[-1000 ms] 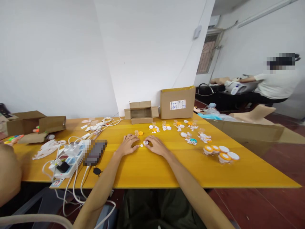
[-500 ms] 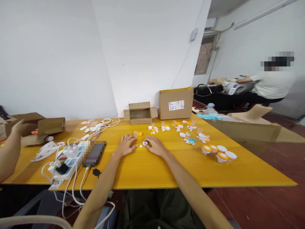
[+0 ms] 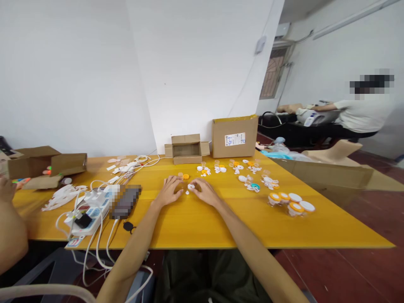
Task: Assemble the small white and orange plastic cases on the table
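Observation:
Both my hands rest on the yellow table [image 3: 195, 227] near its middle. My right hand [image 3: 205, 191] pinches a small white round part [image 3: 191, 186] between its fingertips. My left hand [image 3: 169, 190] lies beside it with fingers spread flat on the table, its thumb close to a tiny white piece [image 3: 187, 192]. Just behind my hands stand a small clear cup [image 3: 180, 175] and an orange cap [image 3: 186, 176].
Several small white and orange parts [image 3: 240, 168] lie scattered toward the back right, with capped jars [image 3: 292, 203] at the right. Two cardboard boxes [image 3: 235, 135] stand at the wall. A power strip with cables [image 3: 90, 210] lies left. Another person's arm [image 3: 11, 227] is at the left edge.
My right hand has lifted the white round part slightly and brought it nearer my left hand. The other person's arm at the left reached toward the box, then drew back.

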Tool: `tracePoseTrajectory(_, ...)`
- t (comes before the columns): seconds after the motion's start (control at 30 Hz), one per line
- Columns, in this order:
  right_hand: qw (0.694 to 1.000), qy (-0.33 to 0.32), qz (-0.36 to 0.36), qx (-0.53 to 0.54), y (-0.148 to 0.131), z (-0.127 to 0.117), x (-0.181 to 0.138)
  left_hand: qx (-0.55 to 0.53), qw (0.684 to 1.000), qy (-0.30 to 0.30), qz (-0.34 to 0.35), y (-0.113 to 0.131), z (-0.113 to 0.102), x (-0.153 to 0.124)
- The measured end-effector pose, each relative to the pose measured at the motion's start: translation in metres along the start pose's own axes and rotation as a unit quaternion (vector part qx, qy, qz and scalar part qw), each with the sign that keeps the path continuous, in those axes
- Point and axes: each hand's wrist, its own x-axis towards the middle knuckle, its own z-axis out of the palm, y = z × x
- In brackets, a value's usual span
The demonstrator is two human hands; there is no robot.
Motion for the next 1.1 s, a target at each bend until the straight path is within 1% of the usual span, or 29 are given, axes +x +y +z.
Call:
tracePoseTrajectory(0.23,1.000,-0.019,-0.019,0.016,-0.0102,0.0052,0.0003,-0.011,1.000,0.012,-0.009,0.0061,-0.0039,0.0011)
tracePoseTrajectory(0.53,0.999,-0.031,-0.012,-0.007,-0.0108,0.0065,-0.0006,-0.018,1.000,0.016,-0.015,0.0079,-0.0042,0.0014)
tracePoseTrajectory(0.73,0.998,-0.062,-0.004,-0.021,-0.0071,0.0083,-0.0009,-0.009,1.000,0.020,-0.006,0.0069,-0.0031,0.0020)
tracePoseTrajectory(1.1,0.998,-0.051,-0.028,-0.031,-0.0038,0.0100,-0.0014,-0.001,1.000,0.012,-0.016,0.0037,-0.0011,0.0016)
